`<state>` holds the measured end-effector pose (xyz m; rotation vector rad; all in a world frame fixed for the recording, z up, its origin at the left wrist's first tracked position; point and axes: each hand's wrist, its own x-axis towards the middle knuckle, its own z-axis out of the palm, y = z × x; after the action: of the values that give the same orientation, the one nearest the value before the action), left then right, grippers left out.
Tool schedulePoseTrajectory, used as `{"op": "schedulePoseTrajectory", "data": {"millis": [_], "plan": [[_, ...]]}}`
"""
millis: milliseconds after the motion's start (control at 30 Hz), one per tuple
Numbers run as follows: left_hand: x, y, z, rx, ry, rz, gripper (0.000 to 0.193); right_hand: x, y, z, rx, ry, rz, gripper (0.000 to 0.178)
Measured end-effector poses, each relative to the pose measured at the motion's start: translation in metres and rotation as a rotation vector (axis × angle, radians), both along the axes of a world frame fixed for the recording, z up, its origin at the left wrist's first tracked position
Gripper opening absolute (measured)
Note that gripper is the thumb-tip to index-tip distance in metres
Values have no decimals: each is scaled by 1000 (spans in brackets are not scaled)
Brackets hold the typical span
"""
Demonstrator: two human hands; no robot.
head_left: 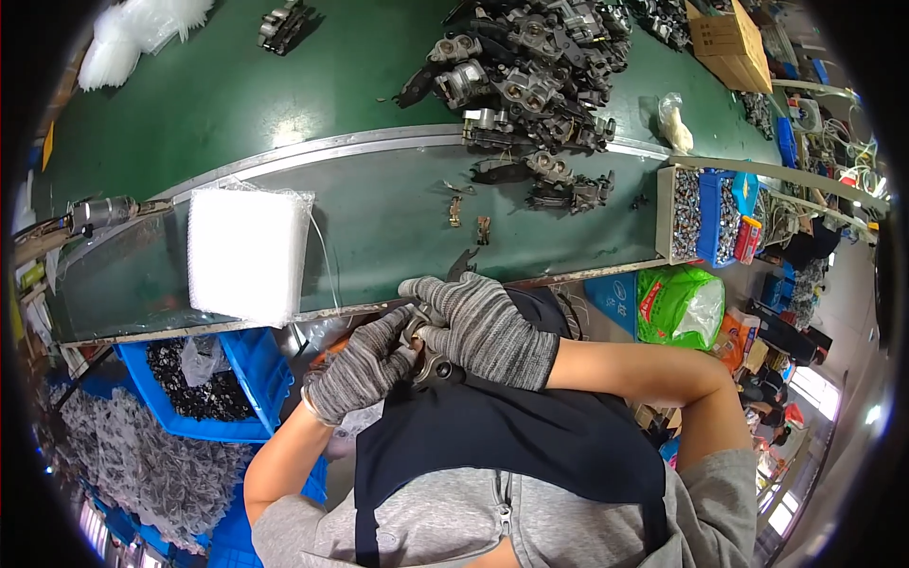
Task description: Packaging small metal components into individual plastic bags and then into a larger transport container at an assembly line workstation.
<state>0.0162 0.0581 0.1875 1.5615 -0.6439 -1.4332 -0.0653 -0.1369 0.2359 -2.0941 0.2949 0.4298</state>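
My left hand (365,369), in a grey striped knit glove, is closed around one side of a metal brake caliper (437,367) held against my dark apron. From the other side my right hand (488,331), gloved alike, wraps over its top. Much of the caliper is hidden by the fingers; a dark flat bracket end (462,264) sticks out beyond my right hand. On the green bench just past my hands lie two small brass-coloured clips (484,230). A few similar calipers (568,189) rest farther right.
A big pile of calipers (540,71) covers the bench's far middle. White foam sheets (246,256) in plastic lie at left, above a blue bin of black parts (194,379). Boxes of small metal parts (686,213) stand at right, near a green bag (677,303).
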Motion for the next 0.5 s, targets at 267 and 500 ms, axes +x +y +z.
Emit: {"op": "schedulePoseTrajectory", "data": {"millis": [267,500], "plan": [[-7,11,-3,-66,-27,114,47,1,-40,0,123,-49,-111,51],[-8,9,-10,-78,-93,-3,44,6,-43,-31,-176,-37,467,49]]}}
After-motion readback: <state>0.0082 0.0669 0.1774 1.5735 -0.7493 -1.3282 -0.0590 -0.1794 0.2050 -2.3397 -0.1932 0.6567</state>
